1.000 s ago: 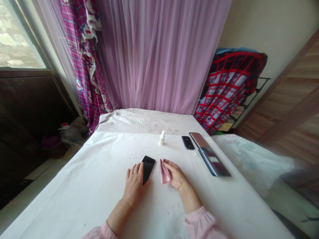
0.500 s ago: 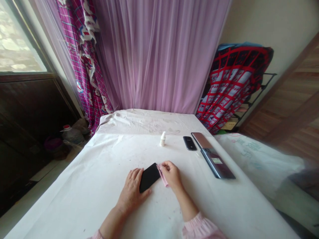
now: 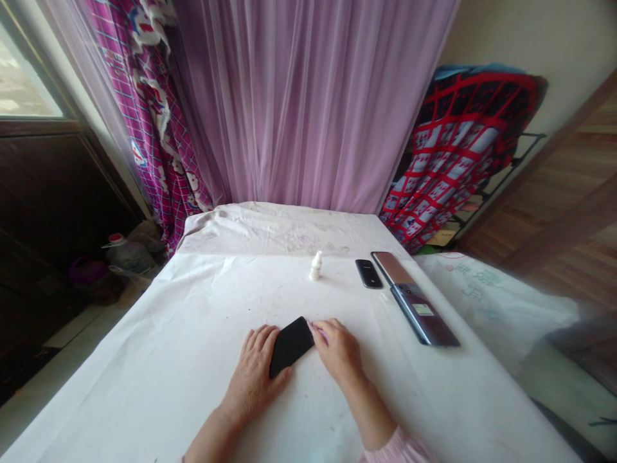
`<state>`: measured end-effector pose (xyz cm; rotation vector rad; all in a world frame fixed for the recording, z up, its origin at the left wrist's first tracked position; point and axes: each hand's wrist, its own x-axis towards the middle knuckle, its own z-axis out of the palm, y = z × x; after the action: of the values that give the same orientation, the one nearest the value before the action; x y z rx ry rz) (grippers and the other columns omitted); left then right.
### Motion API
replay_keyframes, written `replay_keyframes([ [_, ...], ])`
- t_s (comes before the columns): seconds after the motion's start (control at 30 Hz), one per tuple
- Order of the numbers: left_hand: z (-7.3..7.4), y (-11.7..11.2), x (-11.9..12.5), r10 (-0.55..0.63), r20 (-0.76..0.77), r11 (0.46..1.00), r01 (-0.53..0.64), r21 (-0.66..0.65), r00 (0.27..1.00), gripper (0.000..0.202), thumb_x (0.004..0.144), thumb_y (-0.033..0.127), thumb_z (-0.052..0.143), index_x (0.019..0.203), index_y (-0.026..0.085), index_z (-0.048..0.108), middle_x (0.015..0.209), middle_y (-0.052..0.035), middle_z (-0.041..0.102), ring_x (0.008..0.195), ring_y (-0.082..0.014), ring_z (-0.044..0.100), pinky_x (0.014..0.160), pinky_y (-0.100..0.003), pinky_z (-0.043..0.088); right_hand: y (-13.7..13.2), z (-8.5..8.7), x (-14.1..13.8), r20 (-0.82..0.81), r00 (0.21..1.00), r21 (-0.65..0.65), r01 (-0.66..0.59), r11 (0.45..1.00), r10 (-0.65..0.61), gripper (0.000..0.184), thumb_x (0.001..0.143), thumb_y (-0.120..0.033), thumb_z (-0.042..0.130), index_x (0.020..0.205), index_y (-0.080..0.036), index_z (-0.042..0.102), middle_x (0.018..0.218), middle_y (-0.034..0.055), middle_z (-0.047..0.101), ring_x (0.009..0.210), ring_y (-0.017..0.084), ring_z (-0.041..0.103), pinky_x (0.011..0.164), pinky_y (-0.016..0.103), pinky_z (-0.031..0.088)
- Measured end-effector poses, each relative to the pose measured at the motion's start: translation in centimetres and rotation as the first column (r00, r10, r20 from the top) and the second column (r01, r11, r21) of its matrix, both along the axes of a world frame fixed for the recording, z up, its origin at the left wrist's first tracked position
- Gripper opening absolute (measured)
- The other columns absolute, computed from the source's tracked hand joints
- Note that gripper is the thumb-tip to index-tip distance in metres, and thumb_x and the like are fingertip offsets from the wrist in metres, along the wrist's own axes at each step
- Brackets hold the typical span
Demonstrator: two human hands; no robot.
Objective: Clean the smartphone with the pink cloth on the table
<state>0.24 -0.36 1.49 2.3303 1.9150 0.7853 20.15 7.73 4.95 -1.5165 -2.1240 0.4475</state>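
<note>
The pink cloth (image 3: 324,335) hung from the right hand (image 3: 340,350) a second ago, clear of the phone (image 3: 292,347); now it is at the phone's right end, touching or very nearly, and mostly hidden by the fingers. The phone itself has swung round, its far end leaning more to the right. Both hands are thus at one thing, and the work seems to have settled on that end, the left hand (image 3: 255,366) steadying.

The left hand is half open, fingers along the phone's left edge and thumb at its near side, keeping it flat on the surface (image 3: 168,360). The right hand is closed in a pinch on the cloth.

The phone is a thin, dark, matt-looking slab with rounded corners; the cloth looks soft and folded. The surface is covered in smooth white sheeting, creased and stained toward the back. Beyond the hands stands a small white bottle (image 3: 315,266) with a narrow top. To its right lie a rounded small phone (image 3: 369,274), then a glossy brown phone (image 3: 393,267) and a mirror-like grey phone (image 3: 427,318) bearing a pale label
</note>
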Motion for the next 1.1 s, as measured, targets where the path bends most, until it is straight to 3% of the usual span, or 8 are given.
replay_keyframes([
  [0.17,-0.1,0.2,-0.5,-0.039,-0.022,0.999,0.039,0.013,0.999,0.063,0.084,0.040,0.060,0.140,0.019,0.042,0.136,-0.0135,0.056,0.129,-0.0326,0.048,0.111,-0.055,0.035,-0.2,-0.4,0.1,-0.040,0.999,0.051,-0.018,0.999,0.020,0.023,0.092,-0.024,0.051,0.095,-0.023,0.074,0.091,0.0052,0.070,0.082,0.017,0.066,0.073,0.023,0.046],
  [0.47,0.0,0.1,-0.5,-0.055,-0.031,0.998,0.056,0.009,0.998,0.064,0.088,0.041,0.057,0.144,0.018,0.037,0.138,-0.0139,0.055,0.131,-0.0319,0.046,0.113,-0.054,0.032,-0.4,-1.1,0.1,-0.194,0.980,0.003,-0.045,0.999,0.045,0.024,0.086,-0.016,0.051,0.094,-0.021,0.073,0.095,0.0059,0.070,0.085,0.016,0.068,0.078,0.024,0.050],
  [0.8,0.0,0.1,-0.5,-0.082,-0.009,0.994,0.081,-0.077,0.997,0.066,0.088,0.042,0.057,0.145,0.018,0.035,0.143,-0.0142,0.051,0.136,-0.0316,0.041,0.115,-0.055,0.027,0.2,-0.1,-0.6,-0.119,0.993,-0.120,0.006,0.993,-0.020,0.019,0.083,-0.014,0.057,0.088,-0.023,0.073,0.091,0.0023,0.073,0.081,0.015,0.067,0.075,0.022,0.047],
  [1.1,0.2,0.2,-0.4,-0.084,0.016,0.989,0.086,-0.120,0.996,0.065,0.088,0.044,0.057,0.143,0.017,0.037,0.144,-0.0152,0.050,0.138,-0.0319,0.039,0.115,-0.056,0.025,1.9,1.8,-1.7,0.029,0.997,-0.291,0.082,0.953,-0.077,0.012,0.085,-0.024,0.060,0.084,-0.026,0.072,0.076,-0.0012,0.073,0.064,0.012,0.062,0.057,0.020,0.039],
])
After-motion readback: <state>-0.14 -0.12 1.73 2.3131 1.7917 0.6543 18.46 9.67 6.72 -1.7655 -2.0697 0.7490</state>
